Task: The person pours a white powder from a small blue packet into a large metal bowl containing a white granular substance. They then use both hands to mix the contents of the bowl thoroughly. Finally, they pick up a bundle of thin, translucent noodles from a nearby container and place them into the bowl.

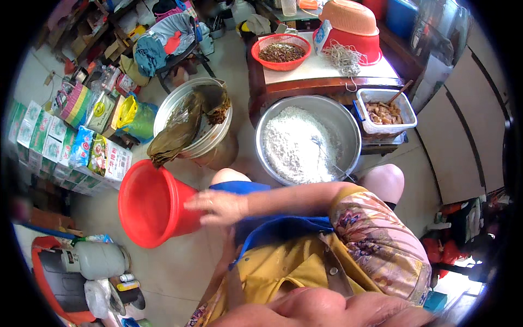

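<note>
My right hand (218, 207) reaches across to the left, blurred, its fingers spread over the side of a red plastic bucket (184, 204); whether they press on it cannot be told. The bucket's mouth faces left and its inside looks bare. Only the forearm of my left arm shows; the left hand is hidden. Before my knees stands a wide metal basin (351, 131) of white rice (292, 143), with a thin metal utensil (341, 169) in it. Long dark leaves (179, 126) lie across a whitish bucket (163, 108) beyond the red one.
On a low table (286, 77) are a red colander (261, 61) of beans (282, 53), a bundle of string (345, 59) and upturned plastic basins (349, 16). Meat pieces (384, 112) fill a plastic tub (410, 120) at right. Cartons (53, 141) and a gas cylinder (100, 259) stand left.
</note>
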